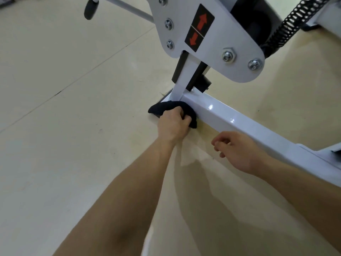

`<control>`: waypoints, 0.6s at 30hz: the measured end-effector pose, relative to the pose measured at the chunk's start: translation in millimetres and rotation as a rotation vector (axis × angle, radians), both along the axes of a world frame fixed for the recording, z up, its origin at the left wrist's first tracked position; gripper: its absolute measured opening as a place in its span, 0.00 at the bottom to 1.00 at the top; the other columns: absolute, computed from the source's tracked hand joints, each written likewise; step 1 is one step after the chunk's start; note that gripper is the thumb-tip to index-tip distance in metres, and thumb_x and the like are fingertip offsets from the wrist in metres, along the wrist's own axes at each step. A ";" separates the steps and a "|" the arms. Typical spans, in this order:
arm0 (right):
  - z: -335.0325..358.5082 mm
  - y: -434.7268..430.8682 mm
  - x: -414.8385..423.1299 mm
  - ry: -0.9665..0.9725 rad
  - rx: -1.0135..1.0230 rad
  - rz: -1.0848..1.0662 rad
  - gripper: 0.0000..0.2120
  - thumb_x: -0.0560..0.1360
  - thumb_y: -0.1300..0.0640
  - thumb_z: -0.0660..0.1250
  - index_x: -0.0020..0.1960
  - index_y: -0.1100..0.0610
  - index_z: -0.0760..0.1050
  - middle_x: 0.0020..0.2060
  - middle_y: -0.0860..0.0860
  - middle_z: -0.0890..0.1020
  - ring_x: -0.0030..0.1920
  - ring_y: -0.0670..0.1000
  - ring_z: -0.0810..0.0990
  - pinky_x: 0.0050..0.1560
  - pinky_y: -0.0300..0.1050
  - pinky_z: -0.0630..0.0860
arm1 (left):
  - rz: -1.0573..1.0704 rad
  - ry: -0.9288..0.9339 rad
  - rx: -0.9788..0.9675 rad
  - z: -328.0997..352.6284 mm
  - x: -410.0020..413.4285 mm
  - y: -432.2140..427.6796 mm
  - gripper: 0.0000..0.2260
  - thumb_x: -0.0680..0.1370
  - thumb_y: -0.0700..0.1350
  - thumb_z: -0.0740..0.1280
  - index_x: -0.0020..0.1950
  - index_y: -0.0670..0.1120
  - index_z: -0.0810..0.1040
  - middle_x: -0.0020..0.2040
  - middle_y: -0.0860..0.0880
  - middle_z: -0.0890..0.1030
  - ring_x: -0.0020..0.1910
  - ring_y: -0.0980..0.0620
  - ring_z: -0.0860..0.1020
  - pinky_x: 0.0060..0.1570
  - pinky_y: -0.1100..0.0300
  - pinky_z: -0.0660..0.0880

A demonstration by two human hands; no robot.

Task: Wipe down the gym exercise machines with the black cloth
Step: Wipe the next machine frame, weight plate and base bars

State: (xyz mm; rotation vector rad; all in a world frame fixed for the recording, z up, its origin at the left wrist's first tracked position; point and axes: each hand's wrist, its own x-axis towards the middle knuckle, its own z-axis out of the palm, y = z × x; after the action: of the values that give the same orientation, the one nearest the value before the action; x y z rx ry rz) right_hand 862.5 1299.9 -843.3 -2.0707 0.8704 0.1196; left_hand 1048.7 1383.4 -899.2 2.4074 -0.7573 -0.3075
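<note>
The left hand (174,124) grips the bunched black cloth (162,109) against the end of the machine's white base beam (230,119), low at the floor (73,126), likely to scrub that joint, while the right hand (238,150) hovers loosely curled and empty beside it.

floor (73,145): pale beige glossy tiles | grout line (103,61): runs diagonally | small dark mark (59,92): on that line

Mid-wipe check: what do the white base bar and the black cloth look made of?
White base bar: probably steel tube, glossy paint, shown by sharp glare spots. Black cloth, gripped by the left hand: seemingly terry or microfibre, matte, fuzzy surface, bunched softly.
</note>
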 end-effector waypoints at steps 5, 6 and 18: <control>16.5 -3.7 -17.4 -0.107 -0.157 -0.048 0.25 0.77 0.52 0.63 0.73 0.43 0.65 0.63 0.42 0.70 0.54 0.47 0.79 0.55 0.46 0.72 | 0.034 0.407 -0.435 46.8 -59.4 14.3 0.11 0.74 0.44 0.61 0.36 0.39 0.66 0.32 0.49 0.69 0.32 0.53 0.66 0.34 0.57 0.66; 20.3 -4.4 -19.5 -0.148 -0.137 -0.044 0.30 0.77 0.52 0.64 0.77 0.42 0.60 0.67 0.42 0.65 0.56 0.48 0.77 0.59 0.48 0.73 | -0.006 0.530 -0.481 57.0 -66.2 14.1 0.11 0.74 0.43 0.60 0.37 0.36 0.67 0.33 0.47 0.70 0.34 0.52 0.68 0.36 0.57 0.66; 42.7 -59.8 -58.7 -0.183 -0.216 0.006 0.03 0.77 0.54 0.66 0.45 0.50 0.78 0.38 0.46 0.82 0.42 0.52 0.80 0.40 0.42 0.72 | -0.313 0.795 -0.358 93.5 -95.3 15.3 0.21 0.74 0.48 0.76 0.64 0.53 0.75 0.49 0.56 0.81 0.44 0.56 0.80 0.43 0.60 0.77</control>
State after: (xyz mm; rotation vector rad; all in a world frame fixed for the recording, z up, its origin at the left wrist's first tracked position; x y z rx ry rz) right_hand 803.8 1240.1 -800.6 -2.2427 0.7932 -0.1657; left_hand 953.4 1398.7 -805.7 1.6145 -0.7166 -1.0721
